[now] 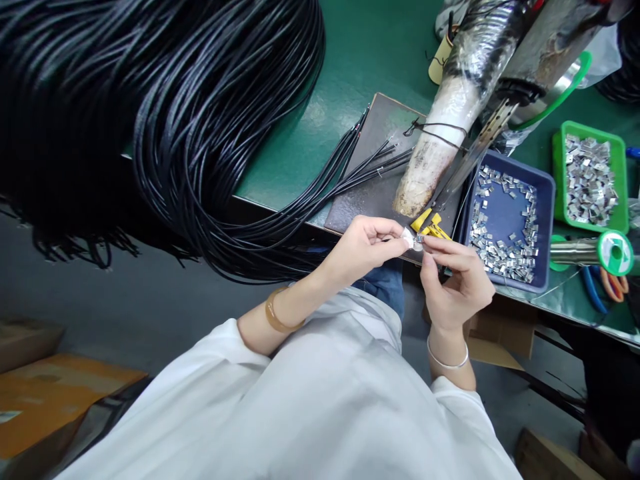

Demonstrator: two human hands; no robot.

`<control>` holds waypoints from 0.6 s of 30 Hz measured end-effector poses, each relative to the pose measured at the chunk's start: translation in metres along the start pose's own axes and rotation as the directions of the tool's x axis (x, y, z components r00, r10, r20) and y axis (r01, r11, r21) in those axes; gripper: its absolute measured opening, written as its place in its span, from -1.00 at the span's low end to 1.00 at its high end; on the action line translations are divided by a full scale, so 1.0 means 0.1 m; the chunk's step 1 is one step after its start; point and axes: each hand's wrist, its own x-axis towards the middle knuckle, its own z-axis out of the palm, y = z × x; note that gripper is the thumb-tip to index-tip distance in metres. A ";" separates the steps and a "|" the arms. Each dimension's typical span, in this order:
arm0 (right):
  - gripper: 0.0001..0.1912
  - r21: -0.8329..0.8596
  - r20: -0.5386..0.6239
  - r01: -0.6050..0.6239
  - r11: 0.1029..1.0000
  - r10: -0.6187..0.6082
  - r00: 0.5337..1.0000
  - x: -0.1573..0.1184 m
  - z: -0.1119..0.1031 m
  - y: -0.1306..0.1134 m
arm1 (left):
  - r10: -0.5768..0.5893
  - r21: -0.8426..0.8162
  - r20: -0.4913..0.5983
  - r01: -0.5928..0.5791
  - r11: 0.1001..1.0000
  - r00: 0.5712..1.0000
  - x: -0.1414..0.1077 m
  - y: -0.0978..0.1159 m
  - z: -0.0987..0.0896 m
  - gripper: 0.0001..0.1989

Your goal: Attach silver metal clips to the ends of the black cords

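My left hand (pixel 367 245) pinches a small crumpled white piece (pixel 410 237), perhaps paper or tape, between thumb and fingers. From the other side my right hand (pixel 457 277) meets it, fingertips closed on something tiny at the white piece's edge that I cannot make out. Just beyond the fingertips are yellow tool parts (pixel 436 228) at the front of a dark board (pixel 347 203). On that board rest the ends of several black cables (pixel 345 177). To the right of my right hand stands a blue tray (pixel 546 230) of small metal connector shells (pixel 520 263).
A large bundle of black cables (pixel 200 120) covers the left of the green table (pixel 385 40). A wrapped duct (pixel 445 127) and a metal soldering stand (pixel 483 143) reach over the board. Right are a green bin (pixel 623 193), a solder spool (pixel 615 253) and blue-and-orange-handled pliers (pixel 595 293).
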 end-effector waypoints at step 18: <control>-0.77 -0.215 -0.018 0.126 0.968 -0.133 0.991 0.04 0.05 0.05 | 0.153 0.178 -0.109 -0.132 0.975 0.982 0.07 -0.01 0.04 -0.92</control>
